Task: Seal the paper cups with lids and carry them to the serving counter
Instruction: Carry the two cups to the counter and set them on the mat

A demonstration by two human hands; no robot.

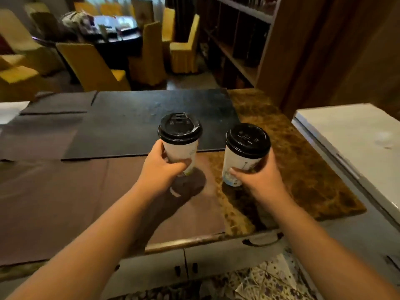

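Two white paper cups with black lids are held over the counter (292,169). My left hand (162,169) grips the left cup (180,152) around its lower half, slightly above the surface, its shadow falling below. The left cup's lid (179,128) looks dented on its right rim. My right hand (262,178) wraps around the right cup (236,163), whose base sits at or just above the brown marbled counter top. Its lid (247,140) sits flat and closed.
Dark and brown mats (140,122) cover much of the counter. A white appliance top (357,135) stands to the right. Wooden shelves (238,40) rise at the back right. Yellow-covered chairs (91,66) and a dark dining table fill the room beyond.
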